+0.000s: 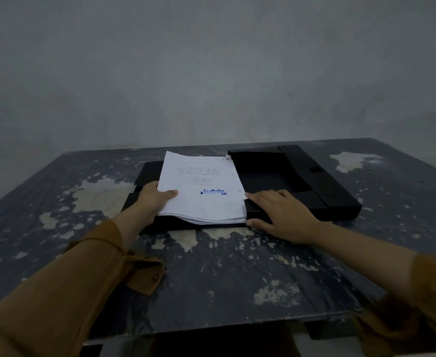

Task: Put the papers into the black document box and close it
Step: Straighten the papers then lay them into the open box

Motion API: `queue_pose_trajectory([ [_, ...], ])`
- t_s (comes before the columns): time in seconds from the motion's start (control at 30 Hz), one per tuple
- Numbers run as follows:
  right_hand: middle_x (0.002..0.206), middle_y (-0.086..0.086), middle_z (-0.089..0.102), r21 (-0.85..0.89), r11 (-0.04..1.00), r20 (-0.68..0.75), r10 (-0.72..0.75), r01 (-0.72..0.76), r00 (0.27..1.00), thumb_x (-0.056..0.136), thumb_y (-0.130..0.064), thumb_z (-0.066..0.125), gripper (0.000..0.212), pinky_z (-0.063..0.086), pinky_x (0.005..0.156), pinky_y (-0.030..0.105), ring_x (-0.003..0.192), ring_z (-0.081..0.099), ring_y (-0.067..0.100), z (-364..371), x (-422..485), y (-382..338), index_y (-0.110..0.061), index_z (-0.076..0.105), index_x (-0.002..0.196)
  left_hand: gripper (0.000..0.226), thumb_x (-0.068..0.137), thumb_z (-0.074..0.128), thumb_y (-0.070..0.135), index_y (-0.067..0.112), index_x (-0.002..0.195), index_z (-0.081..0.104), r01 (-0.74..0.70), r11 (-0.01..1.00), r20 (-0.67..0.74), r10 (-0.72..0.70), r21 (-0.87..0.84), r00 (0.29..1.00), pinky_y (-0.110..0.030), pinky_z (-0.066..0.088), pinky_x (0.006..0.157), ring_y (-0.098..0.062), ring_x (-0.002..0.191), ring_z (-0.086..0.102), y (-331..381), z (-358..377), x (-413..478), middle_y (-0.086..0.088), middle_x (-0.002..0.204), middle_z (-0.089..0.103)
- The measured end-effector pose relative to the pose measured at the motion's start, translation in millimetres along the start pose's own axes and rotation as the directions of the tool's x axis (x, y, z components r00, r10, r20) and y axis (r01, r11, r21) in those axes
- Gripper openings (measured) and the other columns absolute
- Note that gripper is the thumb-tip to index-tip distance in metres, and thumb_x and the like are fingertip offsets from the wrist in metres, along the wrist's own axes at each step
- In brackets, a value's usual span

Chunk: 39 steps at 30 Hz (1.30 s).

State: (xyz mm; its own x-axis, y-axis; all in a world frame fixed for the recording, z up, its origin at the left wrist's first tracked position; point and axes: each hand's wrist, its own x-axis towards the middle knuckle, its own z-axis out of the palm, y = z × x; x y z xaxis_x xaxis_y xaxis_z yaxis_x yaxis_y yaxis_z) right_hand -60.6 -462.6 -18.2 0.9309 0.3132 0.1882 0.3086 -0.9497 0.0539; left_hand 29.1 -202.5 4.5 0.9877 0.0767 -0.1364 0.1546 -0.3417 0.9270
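Observation:
A stack of white papers [198, 184] with a blue "REJECTED" stamp lies over the left half of the open black document box [276, 176]. My left hand [155, 197] grips the stack's left edge, thumb on top. My right hand [278, 210] rests flat on the box's near wall beside the stack's right edge, fingers spread, thumb at the box's front. The box's lid [322, 176] lies folded out to the right, its flap with a small fastener patch facing up.
The box sits on a dark table [211, 274] with worn, peeling pale patches. A grey wall stands right behind the table. The table's near edge runs low in the view, with brown sleeves over both forearms.

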Motion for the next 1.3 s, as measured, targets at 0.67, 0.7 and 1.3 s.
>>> queue_pose_trajectory([
  [0.67,0.145,-0.002,0.044,-0.007,1.0,-0.005,0.003,-0.003,1.0,0.075,-0.074,0.011,0.09,0.028,0.109,0.034,0.131,0.041,0.015,4,1,-1,-0.021,0.026,0.145,0.05,0.088,0.06,0.007,-0.001,0.135,0.046,-0.002,1.0,0.185,0.006,-0.021,0.983,-0.03,0.043,0.092,-0.031,0.123,0.053,10,43,-1,-0.017,0.14,0.052],
  [0.7,0.146,-0.002,0.043,-0.004,1.0,0.002,0.002,-0.002,1.0,0.075,-0.074,0.012,0.089,0.027,0.11,0.034,0.132,0.041,0.015,4,1,-1,-0.021,0.026,0.146,0.05,0.087,0.061,0.007,-0.001,0.134,0.047,-0.007,1.0,0.197,0.01,-0.014,0.98,-0.031,0.043,0.093,-0.031,0.123,0.053,11,48,-1,-0.017,0.139,0.053],
  [1.3,0.16,0.012,-0.005,0.055,0.74,0.25,0.64,-0.67,0.727,0.09,-0.064,0.022,0.078,0.006,0.117,0.049,0.147,-0.008,0.029,-17,-21,95,-0.016,0.012,0.15,0.065,0.093,0.052,0.016,0.006,0.149,0.021,-0.216,0.949,0.256,0.155,0.231,0.954,-0.036,0.02,0.12,-0.026,0.146,0.021,22,97,4,-0.012,0.159,0.019],
])
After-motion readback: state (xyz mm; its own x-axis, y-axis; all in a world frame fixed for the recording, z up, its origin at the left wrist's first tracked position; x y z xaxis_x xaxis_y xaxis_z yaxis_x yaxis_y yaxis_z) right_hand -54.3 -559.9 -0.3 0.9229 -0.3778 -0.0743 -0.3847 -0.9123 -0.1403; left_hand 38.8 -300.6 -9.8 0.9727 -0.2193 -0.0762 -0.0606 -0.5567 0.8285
